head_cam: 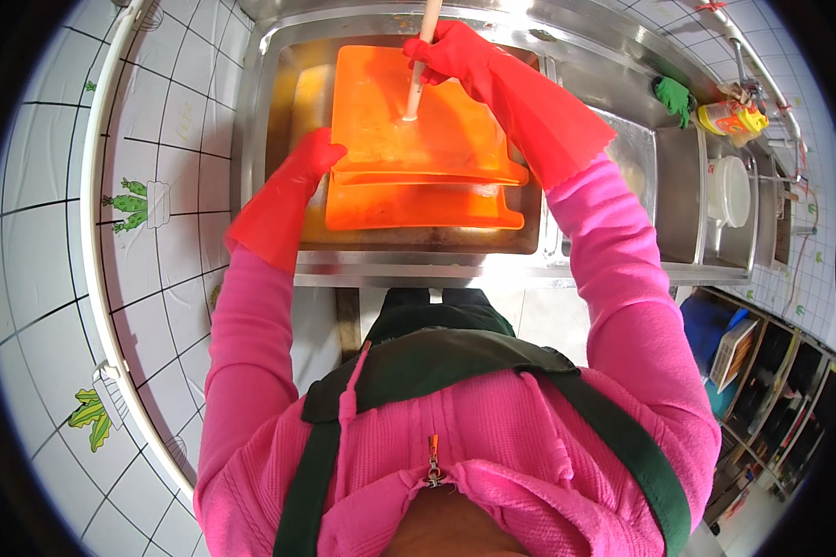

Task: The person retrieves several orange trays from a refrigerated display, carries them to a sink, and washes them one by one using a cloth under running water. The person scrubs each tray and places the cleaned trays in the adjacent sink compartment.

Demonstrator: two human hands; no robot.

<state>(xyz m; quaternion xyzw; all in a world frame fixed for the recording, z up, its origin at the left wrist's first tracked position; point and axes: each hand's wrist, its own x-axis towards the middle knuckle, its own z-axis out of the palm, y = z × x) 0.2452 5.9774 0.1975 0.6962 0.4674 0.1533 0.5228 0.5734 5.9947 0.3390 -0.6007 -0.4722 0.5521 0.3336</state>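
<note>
My right hand (453,56), in a long red rubber glove, is closed around a pale tube (418,82), which looks like a hose. The tube's lower end meets the upper orange plastic tray (383,132); I cannot tell whether water runs from it. At that tray's left edge, my left hand (318,152), in a matching glove, grips the rim with the thumb on top. Beneath and nearer to me shows a second orange tray (418,209), mostly covered by the first. Both trays are in the left basin of a stainless steel sink (390,259).
To the right, a white tub (728,191) stands in a further basin. A green glove (673,99) and a yellow container (731,120) are at the back right. A white pipe (96,181) runs along the tiled left wall. Loaded shelves (773,390) stand at lower right.
</note>
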